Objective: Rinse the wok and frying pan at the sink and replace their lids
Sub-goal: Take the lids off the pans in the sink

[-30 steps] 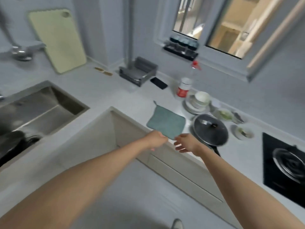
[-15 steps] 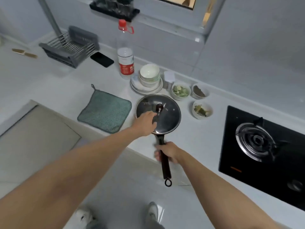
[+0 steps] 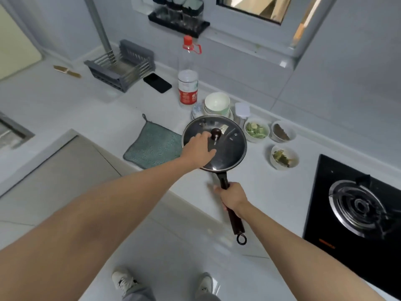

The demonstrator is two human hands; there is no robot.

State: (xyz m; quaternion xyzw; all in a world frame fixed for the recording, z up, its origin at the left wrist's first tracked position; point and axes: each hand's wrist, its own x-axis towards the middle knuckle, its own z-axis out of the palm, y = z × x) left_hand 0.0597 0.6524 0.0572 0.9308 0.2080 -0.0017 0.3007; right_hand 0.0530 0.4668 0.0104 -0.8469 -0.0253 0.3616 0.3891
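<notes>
Both hands are on the frying pan: my right hand grips its handle, my left hand lies fingers-spread on the glass lid. Next I should lift the lid by its knob.

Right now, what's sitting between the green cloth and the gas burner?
In the head view, the lidded pan sits between the cloth and burner, then a small bowl of food.

A white countertop runs beneath pale tiled walls; beyond it a window glows warm above glossy floor tiles.
</notes>
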